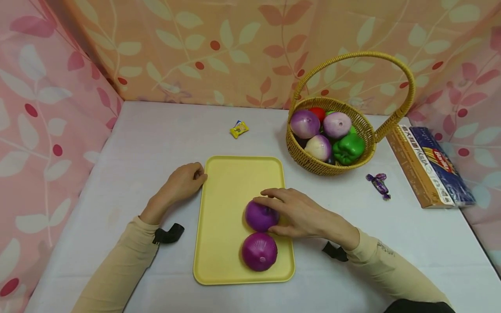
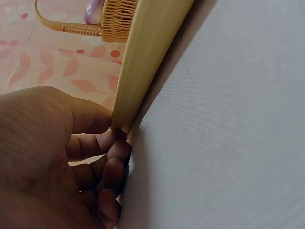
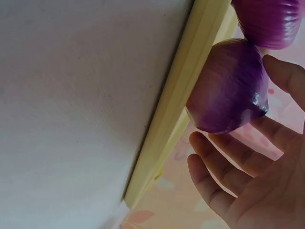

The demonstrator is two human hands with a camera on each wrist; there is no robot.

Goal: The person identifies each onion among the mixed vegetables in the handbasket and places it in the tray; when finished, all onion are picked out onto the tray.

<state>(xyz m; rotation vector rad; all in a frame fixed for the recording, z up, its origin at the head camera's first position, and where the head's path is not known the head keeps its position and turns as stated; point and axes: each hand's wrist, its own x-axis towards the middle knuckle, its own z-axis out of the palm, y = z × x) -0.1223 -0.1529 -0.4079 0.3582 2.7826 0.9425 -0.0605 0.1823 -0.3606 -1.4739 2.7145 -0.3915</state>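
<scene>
A: Where's the upper onion (image 1: 254, 217) sitting?

B: On the right half of the yellow tray (image 1: 227, 187), just beside the lower onion (image 1: 259, 252). The right hand (image 1: 301, 213) is spread around it, fingers on the far side and thumb low, by the gap between the two

A: So is it gripped?

B: I wouldn't say so. The fingers look long and loose in the right wrist view, and the hand isn't closed on it. Whether a fingertip touches, I can't tell for sure

A: And the left hand (image 1: 182, 180)?

B: Its fingers are curled at the tray's left edge — thumb and forefinger appear to pinch the rim there

A: How would you expect that onion to handle?

B: The skin is glossy, so I'd guess smooth and a bit slippery. It seems firm, and the sheen makes me suspect a light model rather than a real vegetable, but weight isn't something I can see

A: Best place to take hold?

B: Around its widest part, thumb against the fingers, with the palm over the top. I'd leave the dark tip (image 3: 262, 109) alone; it's small and poor to pinch — and mind the lower onion, since a crowded thumb could roll it
</scene>
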